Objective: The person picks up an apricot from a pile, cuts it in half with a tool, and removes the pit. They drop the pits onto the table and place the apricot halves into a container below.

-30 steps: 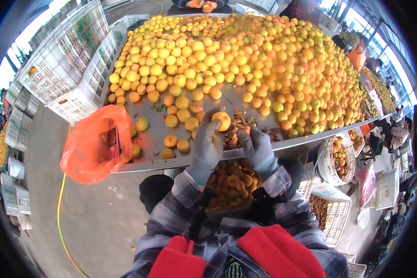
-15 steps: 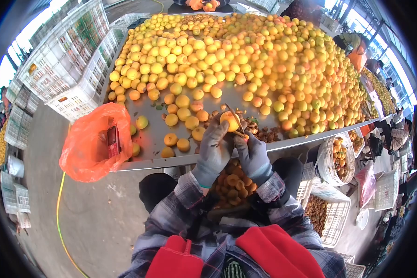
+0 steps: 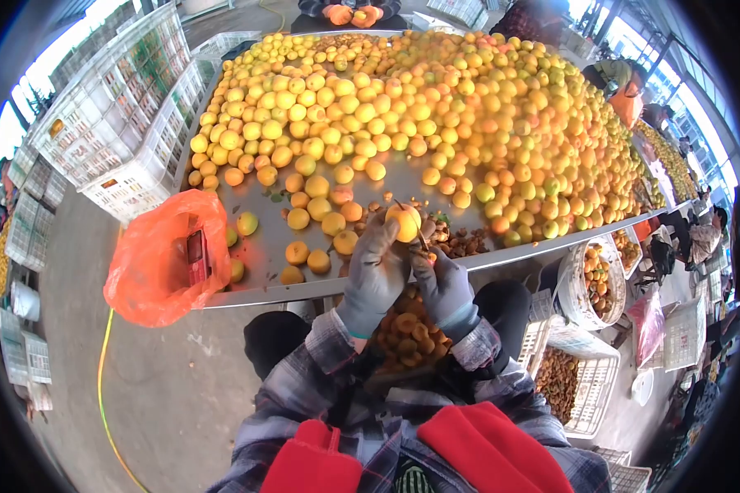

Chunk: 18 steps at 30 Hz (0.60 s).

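**Blade in the apricot at the near edge**

The left hand [image 3: 374, 275], in a grey glove, has its grip closed round a single apricot [image 3: 404, 222], lifting it just above the near edge of the steel surface [image 3: 263, 263]. The right hand [image 3: 446, 287] is clenched on a small knife [image 3: 422, 241], with the blade against the fruit's right side. The fruit sits high on the fingertips, probably so the blade can reach all round it. Right beside it is the pile of pits [image 3: 460, 242], and a container of halved fruit [image 3: 407, 333] sits below. The big heap of apricots [image 3: 436, 115] fills the far side, and an orange bag [image 3: 160, 259] hangs off the near left corner. A second ago the right hand was off among the pits; now it has closed in, with the blade sunk lower than half a second back.
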Tool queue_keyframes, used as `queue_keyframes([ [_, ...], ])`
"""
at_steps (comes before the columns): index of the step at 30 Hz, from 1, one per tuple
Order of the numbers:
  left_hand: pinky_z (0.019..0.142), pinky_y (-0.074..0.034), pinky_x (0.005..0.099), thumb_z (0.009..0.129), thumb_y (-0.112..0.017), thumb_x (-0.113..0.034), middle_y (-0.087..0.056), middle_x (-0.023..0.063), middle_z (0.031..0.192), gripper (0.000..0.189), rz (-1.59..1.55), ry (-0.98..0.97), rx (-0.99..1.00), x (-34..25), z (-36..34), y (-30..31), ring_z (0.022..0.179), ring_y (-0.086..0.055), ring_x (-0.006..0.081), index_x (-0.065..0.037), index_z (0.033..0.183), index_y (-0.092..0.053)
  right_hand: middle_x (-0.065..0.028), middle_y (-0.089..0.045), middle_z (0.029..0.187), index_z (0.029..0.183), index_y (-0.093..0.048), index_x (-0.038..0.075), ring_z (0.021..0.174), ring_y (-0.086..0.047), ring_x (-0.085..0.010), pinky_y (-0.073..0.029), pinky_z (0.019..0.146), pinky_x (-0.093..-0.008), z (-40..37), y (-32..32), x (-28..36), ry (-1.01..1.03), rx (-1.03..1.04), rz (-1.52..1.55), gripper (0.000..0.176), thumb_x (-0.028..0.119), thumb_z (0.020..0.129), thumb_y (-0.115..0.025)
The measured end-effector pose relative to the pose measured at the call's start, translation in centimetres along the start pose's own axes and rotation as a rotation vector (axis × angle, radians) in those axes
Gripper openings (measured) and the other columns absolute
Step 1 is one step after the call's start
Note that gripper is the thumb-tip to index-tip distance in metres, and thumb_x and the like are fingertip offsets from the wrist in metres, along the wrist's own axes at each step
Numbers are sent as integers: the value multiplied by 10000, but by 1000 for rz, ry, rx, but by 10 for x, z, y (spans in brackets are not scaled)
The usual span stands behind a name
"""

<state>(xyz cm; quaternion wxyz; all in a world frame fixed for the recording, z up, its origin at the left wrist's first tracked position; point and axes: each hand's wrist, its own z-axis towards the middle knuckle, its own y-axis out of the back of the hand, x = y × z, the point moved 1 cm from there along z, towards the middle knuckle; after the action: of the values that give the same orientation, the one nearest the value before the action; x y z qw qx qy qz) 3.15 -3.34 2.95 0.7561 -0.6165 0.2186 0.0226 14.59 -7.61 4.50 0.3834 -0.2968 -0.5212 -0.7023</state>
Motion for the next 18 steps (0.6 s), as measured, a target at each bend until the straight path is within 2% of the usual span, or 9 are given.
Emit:
queue_keyframes([
  [5, 922, -457, 363, 886, -556, -148, -573, 121, 1096, 343, 4, 39, 70, -10, 3, 5, 1046, -564, 242, 27, 1174, -494, -164, -572, 613, 982, -580, -63, 567, -587, -273, -453, 575, -335, 8, 5, -4, 22, 19, -31, 330, 261, 930, -541],
  [7, 879, -482, 332, 795, -632, -46, -594, 121, 1073, 369, 132, 86, 103, -23, 7, 5, 1012, -581, 226, 44, 1139, -532, -112, -578, 626, 997, -578, -63, 572, -566, -194, -450, 593, -299, 7, 9, -13, 133, 118, -18, 338, 267, 936, -540],
  [8, 879, -482, 332, 795, -632, -46, -594, 121, 1073, 369, 129, 89, 97, -33, 10, 6, 1012, -581, 226, 44, 1139, -532, -176, -608, 686, 928, -612, -17, 625, -607, -321, -454, 582, -372, 5, 11, -13, -9, 181, 61, 363, 331, 930, -509],
  [9, 863, -490, 319, 744, -658, 1, -602, 118, 1060, 392, 303, 111, 177, -44, 14, 6, 989, -592, 216, 51, 1117, -547, -176, -608, 686, 928, -612, -17, 625, -607, -321, -454, 582, -372, 2, 15, -10, -18, 182, 61, 363, 331, 930, -509],
  [12, 827, -507, 317, 677, -683, 16, -609, 119, 1045, 398, 673, 152, 250, -68, 13, -8, 934, -609, 207, 71, 1057, -578, -80, -599, 689, 973, -623, -25, 639, -541, -153, -438, 599, -315, -2, 18, -11, -43, 342, 203, 366, 325, 938, -524],
  [13, 806, -515, 329, 662, -683, -16, -606, 124, 1042, 382, 869, 170, 239, -73, 12, -13, 901, -615, 207, 84, 1019, -593, -80, -599, 689, 973, -623, -25, 639, -541, -153, -438, 599, -315, -4, 17, -13, -40, 344, 202, 366, 325, 938, -524],
  [15, 824, -511, 324, 632, -687, 33, -606, 119, 1048, 474, 778, 287, 183, -72, 10, -16, 933, -610, 206, 70, 1088, -562, 37, -530, 692, 939, -601, -15, 639, -454, -48, -396, 581, -216, -6, 16, -11, -70, 315, 310, 321, 299, 945, -538],
  [17, 895, -484, 319, 695, -737, -16, -601, 140, 1079, 574, 673, 49, 214, -60, 7, -22, 1021, -592, 212, 68, 1207, -491, 2, -577, 712, 953, -611, -33, 654, -497, -79, -419, 593, -253, -8, 20, -14, -119, 327, 415, 301, 262, 933, -556],
  [18, 895, -484, 319, 695, -737, -16, -601, 140, 1079, 574, 675, 50, 218, -45, 3, -22, 1021, -592, 212, 68, 1207, -491, -33, -624, 733, 967, -621, -51, 669, -540, -110, -443, 605, -291, -10, 21, -16, -170, 342, 523, 283, 225, 921, -575],
])
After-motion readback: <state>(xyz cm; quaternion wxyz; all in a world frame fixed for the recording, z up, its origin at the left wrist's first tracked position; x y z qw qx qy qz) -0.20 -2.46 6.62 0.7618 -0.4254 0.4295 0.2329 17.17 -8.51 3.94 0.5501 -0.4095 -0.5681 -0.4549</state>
